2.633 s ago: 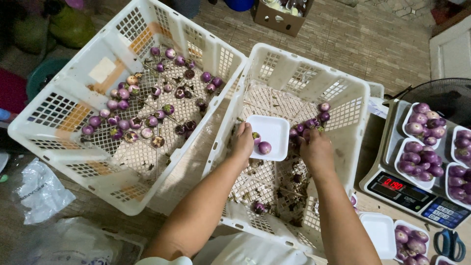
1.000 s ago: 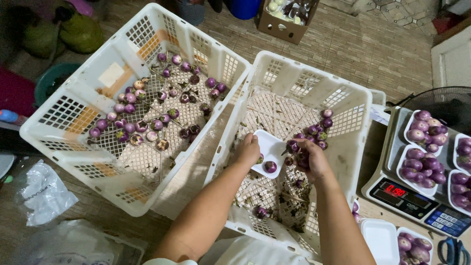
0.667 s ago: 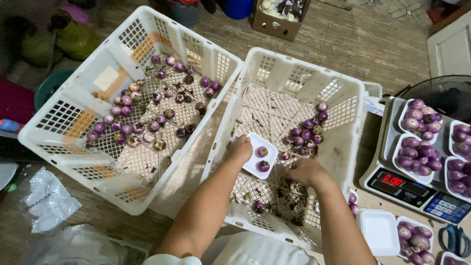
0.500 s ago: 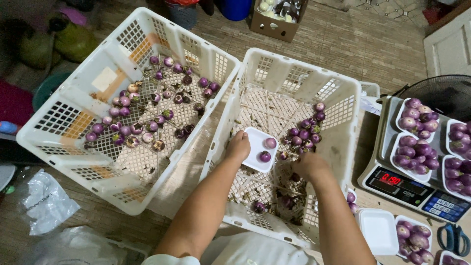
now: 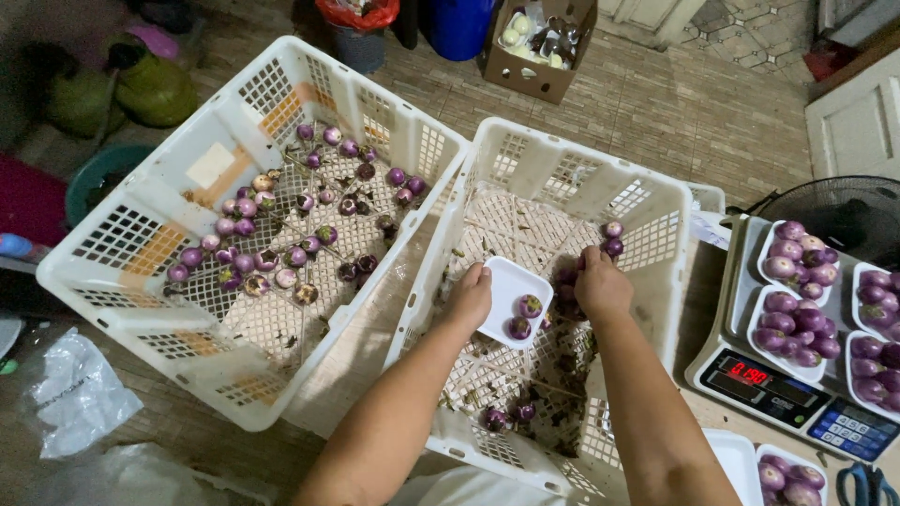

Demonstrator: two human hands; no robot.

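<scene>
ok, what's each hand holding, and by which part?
Left hand grips the small white tray by its left edge. Right hand reaches into the purple eggplants; any grasp can't be told.

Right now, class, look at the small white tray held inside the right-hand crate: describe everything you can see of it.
The small white tray is a shallow, squarish dish with rounded corners and a raised rim, seemingly foam or thin plastic. It sits tilted inside the white crate, above its perforated floor. The left hand grips its left edge. Two small round purple eggplants lie in its lower right part. The right hand is close beside it, over more eggplants.
</scene>
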